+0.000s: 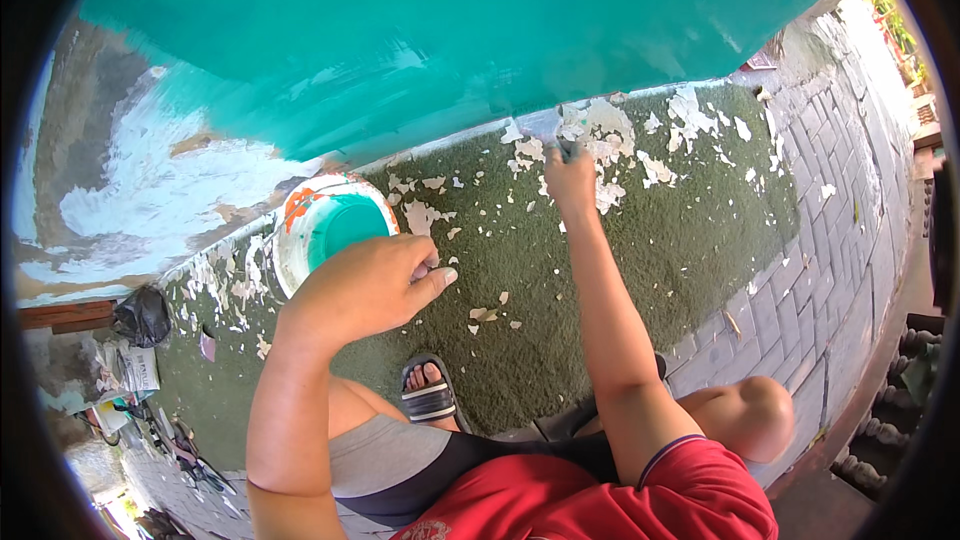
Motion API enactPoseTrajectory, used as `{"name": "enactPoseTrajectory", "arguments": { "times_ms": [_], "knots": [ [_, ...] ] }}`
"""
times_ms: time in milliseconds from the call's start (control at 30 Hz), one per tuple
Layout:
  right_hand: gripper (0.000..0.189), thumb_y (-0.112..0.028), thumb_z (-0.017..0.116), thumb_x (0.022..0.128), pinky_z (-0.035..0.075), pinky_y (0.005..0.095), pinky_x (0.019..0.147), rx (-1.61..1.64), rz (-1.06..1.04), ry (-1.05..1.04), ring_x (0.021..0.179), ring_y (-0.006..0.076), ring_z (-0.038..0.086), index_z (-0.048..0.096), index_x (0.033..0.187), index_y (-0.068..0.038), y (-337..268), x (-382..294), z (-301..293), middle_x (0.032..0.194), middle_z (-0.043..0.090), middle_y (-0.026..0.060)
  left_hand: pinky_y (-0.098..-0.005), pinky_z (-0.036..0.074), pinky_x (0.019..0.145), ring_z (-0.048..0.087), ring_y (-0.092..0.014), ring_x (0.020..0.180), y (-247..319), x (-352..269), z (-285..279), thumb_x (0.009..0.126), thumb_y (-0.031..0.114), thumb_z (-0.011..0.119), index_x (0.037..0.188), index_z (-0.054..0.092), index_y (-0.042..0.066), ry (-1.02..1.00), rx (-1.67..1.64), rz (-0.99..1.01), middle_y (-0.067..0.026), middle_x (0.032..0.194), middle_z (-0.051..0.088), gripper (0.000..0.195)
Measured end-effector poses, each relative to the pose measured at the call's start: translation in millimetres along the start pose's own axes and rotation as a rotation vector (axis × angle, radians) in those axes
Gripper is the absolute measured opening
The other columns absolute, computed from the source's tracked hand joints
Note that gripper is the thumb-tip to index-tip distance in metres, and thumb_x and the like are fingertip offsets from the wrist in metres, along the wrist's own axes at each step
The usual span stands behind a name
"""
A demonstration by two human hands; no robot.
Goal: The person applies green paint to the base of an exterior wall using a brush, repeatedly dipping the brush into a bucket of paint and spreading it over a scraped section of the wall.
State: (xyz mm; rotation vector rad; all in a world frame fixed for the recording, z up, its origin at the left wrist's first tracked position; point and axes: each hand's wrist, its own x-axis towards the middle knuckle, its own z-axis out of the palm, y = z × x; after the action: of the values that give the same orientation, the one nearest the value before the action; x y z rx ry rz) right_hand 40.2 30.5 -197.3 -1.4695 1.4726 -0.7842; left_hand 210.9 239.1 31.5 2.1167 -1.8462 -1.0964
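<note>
My right hand (570, 169) grips a flat hand tool (541, 124) with a dark handle and a broad greyish end. The tool is blurred, so I cannot tell whether it is a scraper or a brush. Its end is at the lower edge of a teal-painted wall (480, 22). My left hand (375, 281) hangs loosely curled, thumb apart from the fingers, with nothing seen in it. Just beyond that hand, and partly hidden by it, a white plastic bucket (291, 259) with orange patches holds teal paint (349, 225).
Pale paint flakes (600, 124) litter a green mat (675, 255) along the wall. Grey pavers (772, 315) border it on the right. A black plastic bag (142, 315) sits at the left by assorted clutter (180, 446). Bare and white patches (150, 187) show on the wall's left part.
</note>
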Motion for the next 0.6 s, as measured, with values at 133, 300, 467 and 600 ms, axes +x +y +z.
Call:
{"name": "enactPoseTrajectory", "arguments": {
  "times_ms": [133, 300, 467, 600],
  "knots": [
    [0.035, -0.019, 0.062, 0.093, 0.054, 0.0445, 0.082, -0.019, 0.064, -0.039, 0.092, 0.0393, 0.071, 0.064, 0.112, 0.01, 8, 13, 31, 0.098, 0.072, 0.0277, -0.0494, 0.052, 0.076, 0.067, -0.042, 0.087, -10, -2, 3, 0.097, 0.035, 0.062, 0.094, 0.062, 0.0, -0.025, 0.01, -0.028, -0.0207, 0.091, 0.07, 0.035],
    [0.035, -0.018, 0.062, 0.094, 0.053, 0.0457, 0.084, -0.049, -0.016, 0.028, 0.096, 0.0403, 0.07, 0.062, 0.115, 0.01, 5, 23, 49, 0.101, 0.071, 0.0295, -0.0494, 0.052, 0.076, 0.067, -0.042, 0.087, -15, 6, 5, 0.097, 0.036, 0.062, 0.094, 0.062, 0.0, -0.019, -0.009, -0.005, -0.0209, 0.091, 0.07, 0.036],
    [0.03, -0.015, 0.059, 0.099, 0.051, 0.0341, 0.068, 0.273, -0.136, -0.05, 0.079, 0.0204, 0.067, 0.061, 0.116, 0.011, -75, -26, 1, 0.09, 0.07, 0.0166, -0.0499, 0.052, 0.077, 0.067, -0.042, 0.088, -18, 10, 5, 0.098, 0.037, 0.06, 0.094, 0.062, 0.0, -0.033, 0.022, -0.013, -0.0213, 0.092, 0.07, 0.038],
    [0.029, -0.015, 0.058, 0.101, 0.042, 0.0258, 0.057, 0.353, -0.03, -0.126, 0.067, 0.0062, 0.052, 0.061, 0.115, 0.01, -95, -56, -24, 0.077, 0.06, 0.0045, -0.0507, 0.052, 0.079, 0.067, -0.042, 0.09, -19, 13, 4, 0.098, 0.038, 0.058, 0.096, 0.063, -0.001, -0.066, 0.014, -0.02, -0.0215, 0.094, 0.07, 0.039]
  ]
}}
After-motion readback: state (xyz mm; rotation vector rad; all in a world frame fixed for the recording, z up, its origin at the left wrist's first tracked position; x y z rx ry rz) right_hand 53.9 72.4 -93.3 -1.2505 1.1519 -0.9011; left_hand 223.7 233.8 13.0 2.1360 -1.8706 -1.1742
